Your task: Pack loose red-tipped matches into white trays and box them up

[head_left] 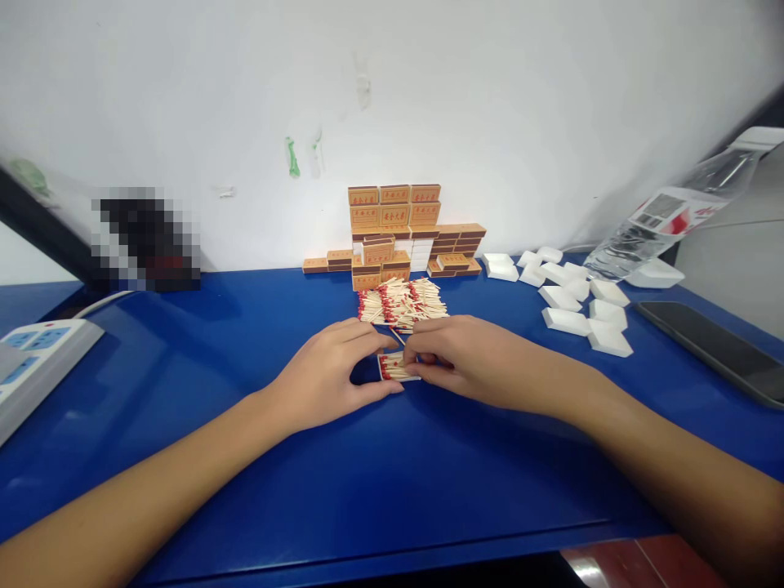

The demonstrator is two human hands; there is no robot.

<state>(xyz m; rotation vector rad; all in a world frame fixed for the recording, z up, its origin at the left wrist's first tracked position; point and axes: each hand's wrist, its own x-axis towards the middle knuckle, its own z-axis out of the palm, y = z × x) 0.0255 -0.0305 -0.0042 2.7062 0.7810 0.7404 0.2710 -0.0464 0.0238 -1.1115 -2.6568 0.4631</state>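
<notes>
A small white matchbox tray (412,378) lies on the blue table with red-tipped matches (392,366) inside it. My left hand (327,371) is curved around the tray's left end, thumb along the near side and fingers at the far side. At the tray's right end, the fingers of my right hand (469,359) are pinched together over the matches. A match (397,335) sticks out by those fingertips, which partly hide it. Just beyond both hands is a heap of loose matches (404,302).
Orange matchboxes (395,214) are stacked against the wall. Several white trays (560,298) lie at the right, near a tilted plastic bottle (667,216) and a black phone (716,351). A power strip (42,359) sits at the left. The table's front edge (367,559) is near.
</notes>
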